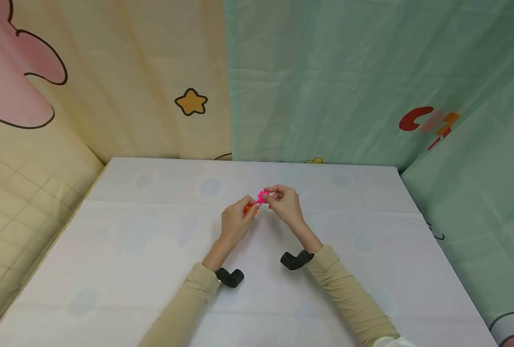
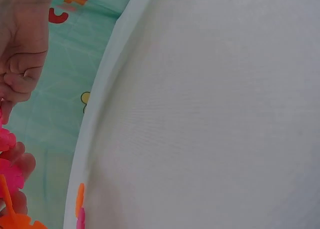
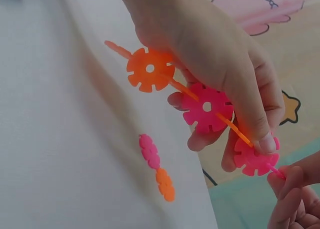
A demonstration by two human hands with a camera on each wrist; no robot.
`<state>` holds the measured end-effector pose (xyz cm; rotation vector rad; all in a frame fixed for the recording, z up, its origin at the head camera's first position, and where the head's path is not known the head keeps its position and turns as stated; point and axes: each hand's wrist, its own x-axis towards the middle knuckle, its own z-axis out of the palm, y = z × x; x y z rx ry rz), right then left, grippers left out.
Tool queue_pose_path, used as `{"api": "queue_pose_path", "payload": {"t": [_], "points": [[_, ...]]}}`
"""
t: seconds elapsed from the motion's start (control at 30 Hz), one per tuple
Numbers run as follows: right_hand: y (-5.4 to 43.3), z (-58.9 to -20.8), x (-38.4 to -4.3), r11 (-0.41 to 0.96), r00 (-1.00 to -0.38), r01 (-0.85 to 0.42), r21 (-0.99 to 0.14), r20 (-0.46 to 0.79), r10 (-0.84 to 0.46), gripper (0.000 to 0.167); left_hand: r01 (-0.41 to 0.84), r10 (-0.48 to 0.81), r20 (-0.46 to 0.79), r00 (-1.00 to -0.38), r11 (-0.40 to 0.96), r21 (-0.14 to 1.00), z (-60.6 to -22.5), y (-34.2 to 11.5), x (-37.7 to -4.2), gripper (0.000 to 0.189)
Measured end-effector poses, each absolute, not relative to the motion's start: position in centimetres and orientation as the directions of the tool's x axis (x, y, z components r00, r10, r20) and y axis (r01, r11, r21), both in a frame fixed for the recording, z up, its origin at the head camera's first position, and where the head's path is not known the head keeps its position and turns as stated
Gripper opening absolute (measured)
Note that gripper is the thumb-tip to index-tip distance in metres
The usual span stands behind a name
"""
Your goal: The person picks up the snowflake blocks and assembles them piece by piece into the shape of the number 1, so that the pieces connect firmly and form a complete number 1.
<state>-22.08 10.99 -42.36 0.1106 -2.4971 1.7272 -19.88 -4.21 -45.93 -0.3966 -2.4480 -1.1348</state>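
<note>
My left hand (image 1: 235, 219) grips a chain of notched plastic interlocking discs, its thumb pressed on a pink disc (image 3: 245, 159). Along the chain in the right wrist view come another pink disc (image 3: 192, 115) and an orange disc (image 3: 137, 75), with orange discs between them seen edge-on. My right hand (image 1: 284, 206) pinches a pink notched disc (image 1: 263, 197) at the chain's far end; that disc appears edge-on in the right wrist view. Both hands are close together above the table, fingertips nearly meeting. Fingers hide part of the chain.
A pink piece (image 3: 149, 151) and an orange piece (image 3: 165, 185), end to end, overlap the white tabletop (image 1: 152, 270) in the right wrist view. Patterned curtains (image 1: 326, 86) stand behind the table's far edge and along both sides.
</note>
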Motion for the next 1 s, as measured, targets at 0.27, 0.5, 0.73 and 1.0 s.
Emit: {"api": "queue_pose_path", "payload": {"t": [0.27,0.5,0.73,1.0], "points": [[10.7,-42.8,-22.1,0.304,-1.0,-0.026,-0.952,0.025,-0.008,0.02,0.416,0.09,0.485,-0.87,0.662,0.623,-46.0,-4.6,-19.9,0.014],[10.9,-43.6,-22.2,0.244,-1.0,-0.009,-0.97,0.001,-0.03,0.022,0.409,0.12,0.467,-0.876,0.697,0.589,-45.9,-4.8,-19.9,0.014],[11.2,-43.9,-22.3,0.279,-0.994,0.031,-0.96,-0.058,-0.092,0.025,0.363,0.091,0.421,-0.903,0.686,0.631,-46.2,-5.3,-19.8,0.016],[11.5,-43.5,-22.6,0.336,-0.983,0.016,-0.942,-0.077,-0.17,0.03,0.3,0.07,0.348,-0.935,0.682,0.667,-46.3,-6.0,-19.9,0.033]]}}
